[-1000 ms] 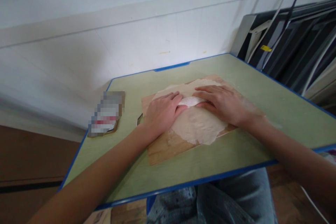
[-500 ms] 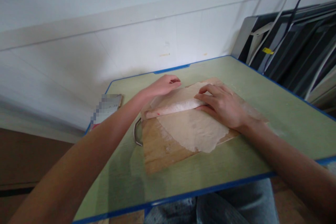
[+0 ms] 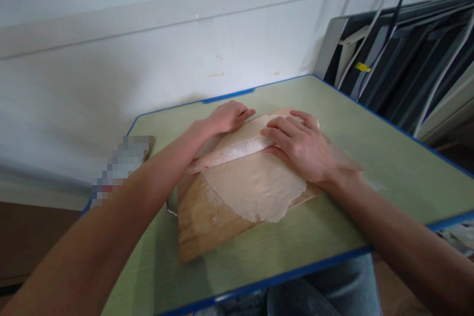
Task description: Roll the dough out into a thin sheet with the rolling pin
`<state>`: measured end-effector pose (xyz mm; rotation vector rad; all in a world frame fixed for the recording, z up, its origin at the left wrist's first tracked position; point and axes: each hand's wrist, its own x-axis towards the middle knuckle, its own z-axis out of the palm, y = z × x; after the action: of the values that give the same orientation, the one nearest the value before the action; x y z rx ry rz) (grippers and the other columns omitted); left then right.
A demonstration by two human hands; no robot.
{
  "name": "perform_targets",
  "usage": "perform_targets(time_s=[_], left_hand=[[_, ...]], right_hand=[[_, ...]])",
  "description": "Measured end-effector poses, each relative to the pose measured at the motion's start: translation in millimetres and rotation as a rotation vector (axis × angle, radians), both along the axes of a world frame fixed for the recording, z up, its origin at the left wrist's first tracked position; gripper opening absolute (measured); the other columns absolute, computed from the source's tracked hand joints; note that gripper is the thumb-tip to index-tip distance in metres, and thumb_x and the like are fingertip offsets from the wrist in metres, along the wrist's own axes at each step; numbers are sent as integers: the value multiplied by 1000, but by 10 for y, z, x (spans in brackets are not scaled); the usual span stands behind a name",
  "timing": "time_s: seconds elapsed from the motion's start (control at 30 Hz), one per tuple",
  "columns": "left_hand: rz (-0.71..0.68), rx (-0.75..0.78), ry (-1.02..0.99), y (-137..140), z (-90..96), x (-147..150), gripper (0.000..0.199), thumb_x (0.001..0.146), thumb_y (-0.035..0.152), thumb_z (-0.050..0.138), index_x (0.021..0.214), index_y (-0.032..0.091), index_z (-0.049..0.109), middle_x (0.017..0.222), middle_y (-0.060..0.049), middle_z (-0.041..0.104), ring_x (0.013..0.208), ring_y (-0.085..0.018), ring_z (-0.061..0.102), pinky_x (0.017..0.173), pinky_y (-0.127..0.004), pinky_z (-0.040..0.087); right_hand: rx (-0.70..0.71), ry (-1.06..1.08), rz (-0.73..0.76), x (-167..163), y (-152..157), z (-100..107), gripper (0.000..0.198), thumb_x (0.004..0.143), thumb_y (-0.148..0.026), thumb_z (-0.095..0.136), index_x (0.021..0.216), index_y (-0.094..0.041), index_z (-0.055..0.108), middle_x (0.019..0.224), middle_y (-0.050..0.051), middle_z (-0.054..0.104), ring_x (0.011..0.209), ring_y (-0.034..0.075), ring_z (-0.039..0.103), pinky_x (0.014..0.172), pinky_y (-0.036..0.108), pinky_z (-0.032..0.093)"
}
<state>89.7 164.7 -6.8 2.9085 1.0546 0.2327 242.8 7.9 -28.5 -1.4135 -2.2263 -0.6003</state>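
A wide, thin sheet of dough (image 3: 255, 182) lies on a wooden board (image 3: 200, 229), its near edge ragged and hanging slightly past the board. Across it rests a flour-dusted rolling pin (image 3: 233, 153) with a small red mark near its left end. My right hand (image 3: 301, 148) is wrapped over the pin's right part, the thumb on the near side. At the far left edge of the dough, beyond the pin, my left hand (image 3: 231, 116) is closed with curled fingers. Whatever it may hold is hidden.
The board lies on a green table (image 3: 333, 222) with blue edging. A partly blurred-out flat item (image 3: 128, 160) is at the table's left edge. White wall stands behind; dark panels (image 3: 411, 54) and cables lean at the right. Flour dusts the tabletop right of the board.
The view has shifted, so the table and board appear lower left. My left hand has turned and curled more tightly. My right hand has settled flatter over the rolling pin.
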Motion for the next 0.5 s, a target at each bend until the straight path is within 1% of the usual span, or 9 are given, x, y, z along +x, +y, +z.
perform_targets(time_s=[0.1, 0.17, 0.27, 0.37, 0.5], left_hand=[[25, 64, -4, 28, -5, 20, 56, 91, 54, 31, 63, 15, 60, 61, -6, 59, 52, -15, 43, 52, -29, 24], [33, 70, -5, 20, 8, 36, 59, 91, 54, 30, 61, 15, 61, 59, -5, 58, 51, -14, 42, 52, -29, 23], [30, 67, 52, -8, 36, 73, 62, 92, 54, 28, 58, 15, 62, 57, -6, 58, 52, -15, 45, 52, -29, 24], [4, 110, 134, -21, 47, 121, 63, 91, 55, 29, 61, 15, 67, 60, -9, 62, 59, -19, 54, 55, -30, 27], [-3, 177, 212, -2, 39, 161, 63, 94, 53, 27, 72, 14, 72, 74, -12, 68, 74, -25, 62, 61, -30, 33]], right_hand=[[11, -16, -8, 1, -2, 9, 22, 90, -28, 49, 106, -20, 62, 105, 6, 67, 98, 22, 58, 101, 41, 28], [20, -24, -11, 2, 0, 12, 22, 90, -28, 49, 106, -20, 62, 105, 6, 67, 97, 22, 58, 101, 40, 29], [24, -30, -10, 7, 4, 13, 23, 91, -30, 47, 106, -20, 62, 106, 6, 67, 96, 21, 58, 101, 40, 29], [26, -36, 0, 13, 7, 10, 24, 92, -30, 45, 106, -20, 62, 106, 6, 67, 96, 21, 58, 101, 40, 28], [28, -38, -7, 12, 7, 7, 23, 92, -29, 45, 103, -20, 63, 104, 5, 67, 96, 21, 58, 101, 38, 27]])
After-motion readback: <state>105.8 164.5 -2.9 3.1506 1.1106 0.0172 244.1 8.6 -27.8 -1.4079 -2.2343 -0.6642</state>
